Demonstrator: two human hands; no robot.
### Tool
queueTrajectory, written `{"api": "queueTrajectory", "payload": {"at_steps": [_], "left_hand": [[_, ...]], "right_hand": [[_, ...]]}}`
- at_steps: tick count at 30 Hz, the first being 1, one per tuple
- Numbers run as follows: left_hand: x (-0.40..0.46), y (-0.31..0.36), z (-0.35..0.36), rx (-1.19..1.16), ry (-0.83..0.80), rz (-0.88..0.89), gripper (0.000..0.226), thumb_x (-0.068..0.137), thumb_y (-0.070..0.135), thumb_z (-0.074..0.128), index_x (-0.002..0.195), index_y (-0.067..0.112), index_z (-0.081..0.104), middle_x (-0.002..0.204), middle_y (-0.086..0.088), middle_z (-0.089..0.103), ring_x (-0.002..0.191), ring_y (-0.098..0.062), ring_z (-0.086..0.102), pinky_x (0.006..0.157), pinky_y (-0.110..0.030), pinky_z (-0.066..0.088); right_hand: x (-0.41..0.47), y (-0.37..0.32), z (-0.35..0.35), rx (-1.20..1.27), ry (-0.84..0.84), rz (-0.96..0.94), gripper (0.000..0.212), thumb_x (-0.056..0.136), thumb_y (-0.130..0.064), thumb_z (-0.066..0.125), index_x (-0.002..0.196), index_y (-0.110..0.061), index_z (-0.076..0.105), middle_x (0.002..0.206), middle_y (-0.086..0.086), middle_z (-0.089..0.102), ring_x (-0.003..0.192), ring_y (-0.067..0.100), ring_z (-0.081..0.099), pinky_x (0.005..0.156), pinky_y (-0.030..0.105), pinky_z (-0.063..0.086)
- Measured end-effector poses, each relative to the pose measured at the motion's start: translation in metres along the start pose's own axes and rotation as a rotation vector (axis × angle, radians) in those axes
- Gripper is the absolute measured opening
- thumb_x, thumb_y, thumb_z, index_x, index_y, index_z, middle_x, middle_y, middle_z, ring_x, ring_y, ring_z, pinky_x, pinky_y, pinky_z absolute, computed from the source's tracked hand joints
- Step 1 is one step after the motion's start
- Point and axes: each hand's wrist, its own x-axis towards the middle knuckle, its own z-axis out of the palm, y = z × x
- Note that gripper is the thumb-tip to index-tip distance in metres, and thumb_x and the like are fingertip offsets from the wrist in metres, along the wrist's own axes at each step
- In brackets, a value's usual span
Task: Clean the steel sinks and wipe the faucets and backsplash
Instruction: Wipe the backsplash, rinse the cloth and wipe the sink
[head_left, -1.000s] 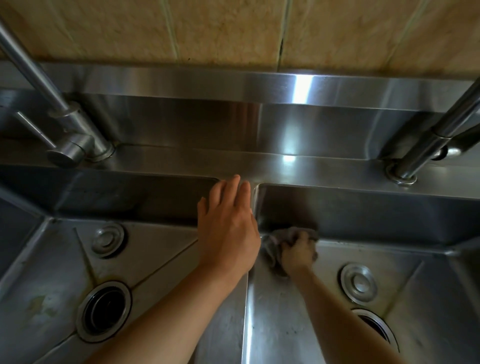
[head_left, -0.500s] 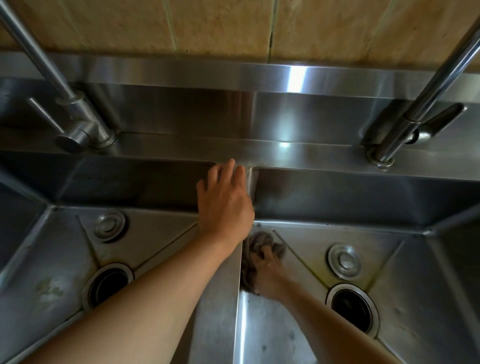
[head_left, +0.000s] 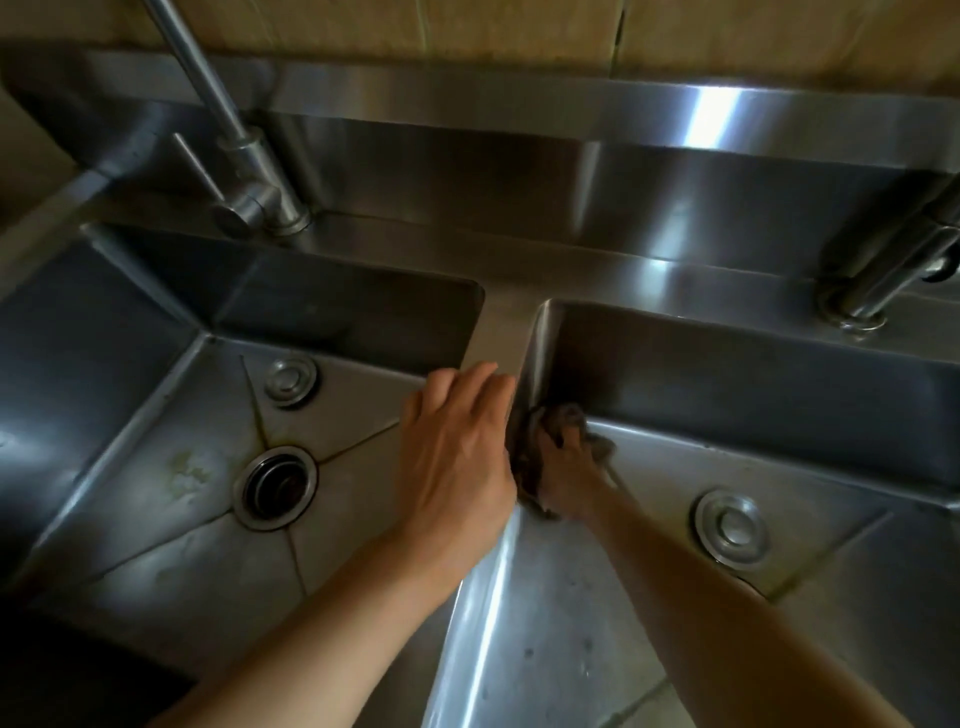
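Gripping a grey rag (head_left: 566, 421) – right hand (head_left: 566, 467) presses it into the right sink (head_left: 779, 374) corner | left hand (head_left: 457, 447) just beside – fingers relaxed, flat on the divider (head_left: 501, 322)

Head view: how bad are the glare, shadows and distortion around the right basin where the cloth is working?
Head view: bright glare streaks on the backsplash and divider wall; the cloth in the right hand sits in a shadowed corner, detail murky; wide-angle bending tilts the left faucet; the left hand is well lit.
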Motion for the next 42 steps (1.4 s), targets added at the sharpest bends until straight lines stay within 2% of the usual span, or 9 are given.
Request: {"api": "queueTrajectory", "payload": {"at_steps": [2, 8, 16, 20, 25, 32, 34, 37, 42], "left_hand": [[-0.012, -0.003, 0.005, 0.025, -0.004, -0.009, 0.055, 0.074, 0.017, 0.034, 0.122, 0.010, 0.060, 0.132, -0.004, 0.056, 0.106, -0.029, 0.052, 0.085, -0.040, 0.046], [-0.015, -0.004, 0.007, 0.070, -0.002, -0.028, 0.051, 0.081, 0.014, 0.038, 0.127, 0.010, 0.058, 0.137, -0.002, 0.054, 0.108, -0.027, 0.051, 0.086, -0.041, 0.046], [-0.017, 0.002, -0.003, 0.099, -0.077, -0.054, 0.054, 0.078, 0.019, 0.031, 0.124, 0.012, 0.060, 0.132, -0.002, 0.057, 0.113, -0.029, 0.053, 0.088, -0.046, 0.045], [-0.048, 0.005, -0.010, 0.087, -0.022, -0.039, 0.050, 0.071, 0.007, 0.048, 0.118, 0.011, 0.063, 0.128, -0.004, 0.059, 0.112, -0.028, 0.048, 0.089, -0.047, 0.044], [-0.084, 0.014, -0.015, 0.093, -0.005, -0.130, 0.052, 0.076, 0.009, 0.041, 0.123, 0.012, 0.062, 0.131, -0.002, 0.058, 0.107, -0.026, 0.051, 0.086, -0.040, 0.043], [-0.089, 0.024, -0.015, 0.131, -0.002, -0.208, 0.057, 0.071, -0.001, 0.046, 0.125, 0.011, 0.061, 0.132, -0.003, 0.058, 0.105, -0.030, 0.054, 0.084, -0.040, 0.042], [-0.089, 0.031, -0.016, 0.145, -0.016, -0.220, 0.059, 0.067, -0.005, 0.053, 0.124, 0.010, 0.061, 0.131, -0.005, 0.058, 0.105, -0.030, 0.051, 0.084, -0.041, 0.040], [-0.095, 0.042, -0.016, 0.151, -0.014, -0.162, 0.057, 0.071, 0.002, 0.036, 0.121, 0.009, 0.062, 0.129, -0.006, 0.059, 0.109, -0.027, 0.046, 0.087, -0.039, 0.032], [-0.108, 0.071, 0.001, 0.079, -0.054, 0.018, 0.047, 0.075, 0.004, 0.037, 0.110, 0.008, 0.068, 0.122, -0.007, 0.063, 0.110, -0.025, 0.047, 0.088, -0.040, 0.045]], "right_hand": [[0.017, 0.000, -0.001, 0.008, 0.046, 0.018, 0.074, 0.091, -0.040, 0.050, 0.152, -0.020, 0.012, 0.154, 0.020, 0.006, 0.140, 0.043, 0.018, 0.114, 0.053, 0.021], [-0.016, -0.014, 0.019, -0.095, 0.066, -0.074, 0.071, 0.092, -0.050, 0.048, 0.149, -0.017, 0.022, 0.148, 0.022, 0.017, 0.128, 0.043, 0.034, 0.109, 0.046, 0.027], [-0.118, -0.014, 0.059, -0.132, -0.219, -0.353, 0.060, 0.089, -0.035, 0.058, 0.141, -0.016, 0.033, 0.147, 0.018, 0.012, 0.130, 0.040, 0.029, 0.109, 0.041, 0.033], [-0.163, -0.016, 0.073, -0.199, -0.359, -0.540, 0.060, 0.090, -0.018, 0.055, 0.145, -0.016, 0.031, 0.150, 0.019, 0.012, 0.133, 0.041, 0.027, 0.112, 0.041, 0.026], [-0.189, -0.022, 0.092, -0.280, -0.521, -0.798, 0.055, 0.093, -0.020, 0.053, 0.144, -0.020, 0.034, 0.136, 0.025, 0.032, 0.118, 0.045, 0.038, 0.095, 0.051, 0.041], [-0.190, -0.007, 0.104, -0.269, -0.611, -0.800, 0.055, 0.090, -0.031, 0.058, 0.140, -0.022, 0.035, 0.145, 0.021, 0.024, 0.129, 0.048, 0.029, 0.099, 0.052, 0.041], [-0.202, 0.013, 0.100, -0.282, -0.613, -0.740, 0.056, 0.090, -0.039, 0.056, 0.140, -0.022, 0.037, 0.147, 0.016, 0.026, 0.132, 0.043, 0.032, 0.096, 0.042, 0.040], [-0.217, 0.035, 0.089, -0.279, -0.612, -0.745, 0.069, 0.088, -0.059, 0.051, 0.144, -0.021, 0.036, 0.148, 0.010, 0.033, 0.134, 0.034, 0.034, 0.100, 0.038, 0.034], [-0.241, 0.074, 0.079, -0.186, -0.658, -0.559, 0.049, 0.093, -0.020, 0.056, 0.140, -0.025, 0.044, 0.151, 0.008, 0.021, 0.136, 0.035, 0.025, 0.110, 0.042, 0.026]]}}
